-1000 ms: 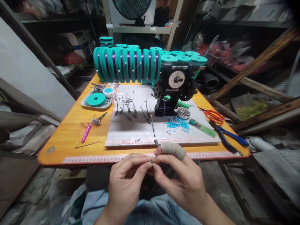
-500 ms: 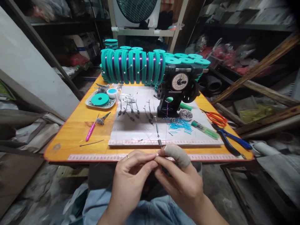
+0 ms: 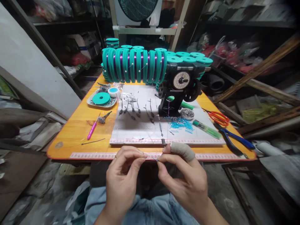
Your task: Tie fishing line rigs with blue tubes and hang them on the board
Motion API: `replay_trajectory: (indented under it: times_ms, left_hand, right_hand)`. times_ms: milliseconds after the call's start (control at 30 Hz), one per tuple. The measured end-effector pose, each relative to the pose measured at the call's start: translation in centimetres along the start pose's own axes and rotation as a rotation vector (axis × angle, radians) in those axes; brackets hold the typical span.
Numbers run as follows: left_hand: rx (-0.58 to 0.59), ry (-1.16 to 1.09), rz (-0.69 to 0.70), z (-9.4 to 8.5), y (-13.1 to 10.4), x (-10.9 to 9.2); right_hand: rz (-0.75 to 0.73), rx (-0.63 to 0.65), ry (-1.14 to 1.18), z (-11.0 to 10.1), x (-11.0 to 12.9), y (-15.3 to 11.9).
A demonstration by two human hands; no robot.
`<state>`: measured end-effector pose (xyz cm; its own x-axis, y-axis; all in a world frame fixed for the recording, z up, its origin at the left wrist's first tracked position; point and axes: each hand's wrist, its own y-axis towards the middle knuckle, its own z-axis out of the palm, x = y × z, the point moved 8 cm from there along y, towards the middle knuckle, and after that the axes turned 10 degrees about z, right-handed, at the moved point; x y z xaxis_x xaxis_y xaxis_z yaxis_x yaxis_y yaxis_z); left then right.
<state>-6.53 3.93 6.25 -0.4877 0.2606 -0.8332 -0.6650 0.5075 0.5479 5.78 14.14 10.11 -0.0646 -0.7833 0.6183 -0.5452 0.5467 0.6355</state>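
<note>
Just off the table's front edge, my left hand (image 3: 123,175) pinches thumb against fingertips; what it holds, if anything, is too small to make out. A short gap to the right, my right hand (image 3: 185,175) closes its fingertips near a tiny shiny piece (image 3: 155,159), whose kind I cannot tell. One finger of that hand wears a grey wrap (image 3: 184,150). A small dark cylinder (image 3: 163,142) touches or nearly touches its raised fingertip. Beyond it a thin bluish-grey spindle-shaped piece (image 3: 160,128) hangs above the white board (image 3: 138,132). Several dark weights (image 3: 133,117) dangle farther left.
Teal foam spools (image 3: 134,65) sit in a row on a black winding machine (image 3: 171,100). Left are a tray (image 3: 103,107) and a pink-handled tool (image 3: 92,129). Right are blue bits (image 3: 180,125), a bowl of metal pieces (image 3: 187,113), orange scissors (image 3: 219,118) and blue-handled pliers (image 3: 241,140).
My hands have moved apart from fingertips touching, the left one leftward and the right one slightly rightward. A tiny shiny piece now shows at the right fingertips. The camera view has shifted slightly.
</note>
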Motion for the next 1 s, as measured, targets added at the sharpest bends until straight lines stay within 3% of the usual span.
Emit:
replay_trajectory:
  times_ms: [67,167,233,300,433,633,733,867,1000]
  left_hand:
    - [0.012,0.16,0.113,-0.9,-0.1,-1.0]
    - [-0.007,0.38,0.392,-2.0,-0.6,-3.7]
    - [0.071,0.437,0.568,-1.7,-1.1,-5.2]
    - [0.173,0.493,0.659,-1.1,-1.1,-6.0]
    - [0.227,0.524,0.624,-0.6,-0.2,-5.8]
    - [0.324,0.438,0.369,0.2,0.5,-3.5]
    - [0.315,0.404,0.299,0.0,0.5,-3.1]
    - [0.201,0.6,0.446,-1.1,0.4,-5.0]
    - [0.261,0.711,0.632,-0.6,-0.2,-6.5]
  right_hand:
    - [-0.016,-0.009,-0.016,-0.1,0.2,0.1]
    - [-0.045,-0.014,-0.045,-0.1,0.3,0.0]
    - [-0.061,-0.004,-0.06,0.2,0.4,-0.1]
    - [-0.075,-0.003,-0.078,0.4,0.5,-0.1]
    - [-0.113,-0.008,-0.095,0.7,0.7,-0.3]
    - [-0.176,0.017,-0.117,1.0,0.7,-0.8]
    - [-0.205,0.036,-0.138,1.2,0.6,-1.1]
    - [-0.234,0.032,-0.159,1.3,0.6,-1.1]
    - [-0.236,0.038,-0.144,1.4,0.6,-1.1]
